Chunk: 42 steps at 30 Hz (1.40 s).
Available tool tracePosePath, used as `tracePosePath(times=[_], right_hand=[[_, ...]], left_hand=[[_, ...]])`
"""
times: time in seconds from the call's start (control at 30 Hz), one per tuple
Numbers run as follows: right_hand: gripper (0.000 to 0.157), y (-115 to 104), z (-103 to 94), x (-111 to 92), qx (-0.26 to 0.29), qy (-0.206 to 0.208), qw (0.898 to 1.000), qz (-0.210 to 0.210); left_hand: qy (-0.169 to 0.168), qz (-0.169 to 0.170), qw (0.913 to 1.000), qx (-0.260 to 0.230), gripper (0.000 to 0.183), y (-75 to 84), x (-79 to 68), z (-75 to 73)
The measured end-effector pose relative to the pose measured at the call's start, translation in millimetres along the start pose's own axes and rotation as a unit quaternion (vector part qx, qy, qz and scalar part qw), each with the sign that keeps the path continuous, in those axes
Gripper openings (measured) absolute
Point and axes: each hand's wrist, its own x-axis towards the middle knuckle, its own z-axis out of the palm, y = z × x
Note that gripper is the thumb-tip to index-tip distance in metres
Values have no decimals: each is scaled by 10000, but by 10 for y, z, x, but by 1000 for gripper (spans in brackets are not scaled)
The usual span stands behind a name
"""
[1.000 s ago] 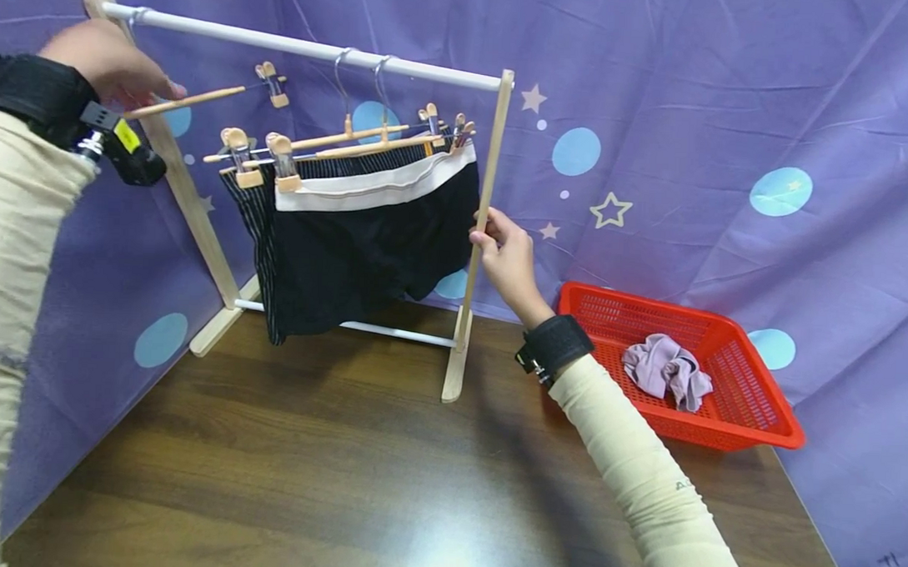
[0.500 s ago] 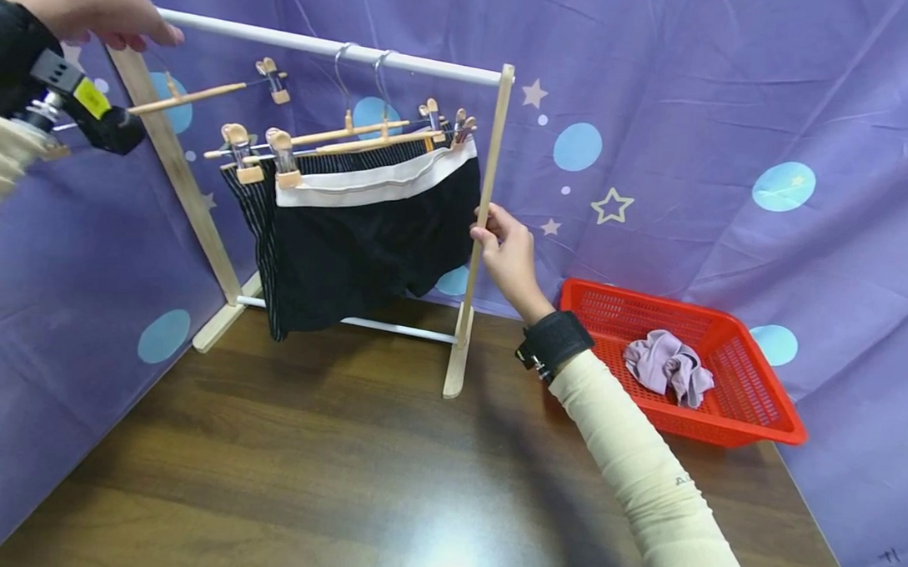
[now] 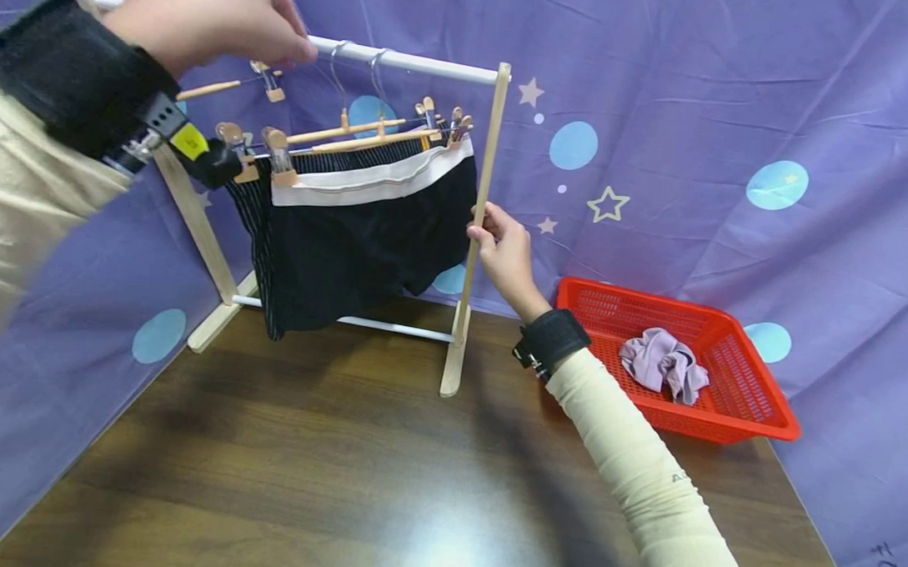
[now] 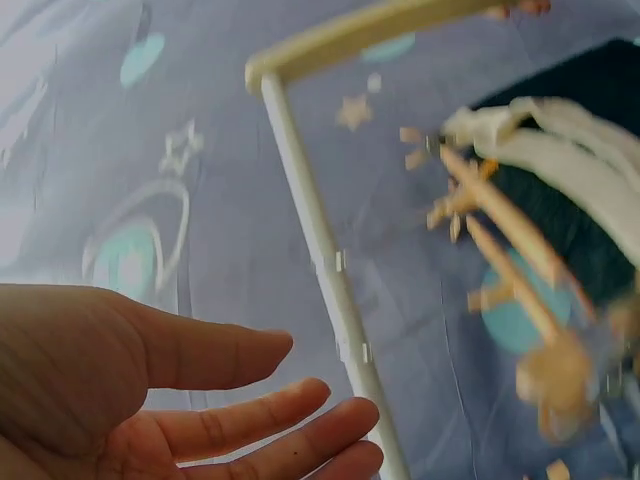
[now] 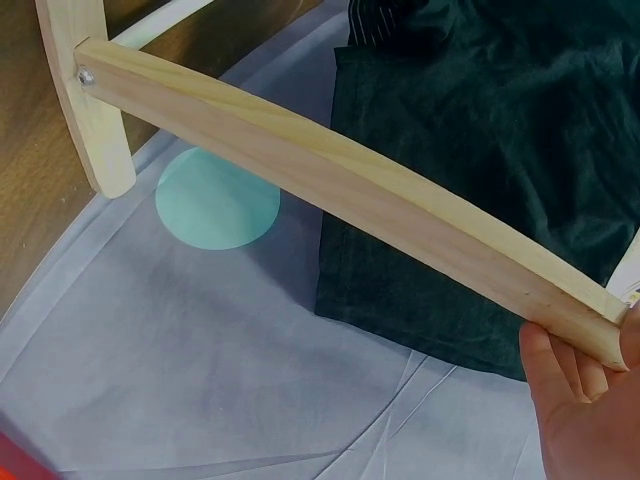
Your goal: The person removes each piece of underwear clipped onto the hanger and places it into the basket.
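Observation:
My left hand (image 3: 215, 21) is raised in front of the white rail (image 3: 417, 63) of a wooden garment rack. In the left wrist view its thumb and fingers are extended, with nothing between them. My right hand (image 3: 506, 250) grips the rack's right wooden post (image 3: 491, 151) between thumb and fingers. Black shorts with a white waistband (image 3: 373, 247) hang from a clip hanger (image 3: 376, 141) near that post. Behind them hang black striped shorts (image 3: 258, 243) on another clip hanger (image 3: 316, 134). A third hanger (image 3: 209, 90) is partly hidden by my left hand.
At the right, a red plastic basket (image 3: 749, 429) holds a crumpled mauve cloth (image 3: 663, 364). The rack stands on a brown wooden table (image 3: 327, 479). A purple patterned curtain (image 3: 678, 116) hangs behind and to the left.
My left hand has risen from the left hanger's bar to the rail and moved right along it, away from that hanger. My right hand stays on the post.

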Motion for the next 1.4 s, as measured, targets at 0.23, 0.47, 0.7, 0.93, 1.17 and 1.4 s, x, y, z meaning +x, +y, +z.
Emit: tracePosePath(times=[0.23, 0.47, 0.7, 0.93, 1.17, 1.4], right_hand=[[23, 8, 10, 6, -30, 32, 10000, -21], [25, 5, 25, -1, -39, -18, 10000, 22], [25, 0, 34, -7, -9, -35, 10000, 77], [25, 0, 33, -10, 9, -21, 9999, 113], [25, -13, 48, -7, 45, -1, 9999, 105], [25, -28, 65, -16, 72, -24, 9999, 108]], left_hand=[[-151, 153, 9981, 585, 46, 327, -114, 180], [-856, -517, 9937, 510, 36, 450, 52, 322], [-1457, -877, 9854, -85, 32, 399, 226, 416], [-1596, -847, 9820, -554, 41, 380, 261, 534], [-1389, -743, 9848, -730, 26, 384, 313, 610], [-889, -594, 9912, -782, 17, 313, 317, 706]])
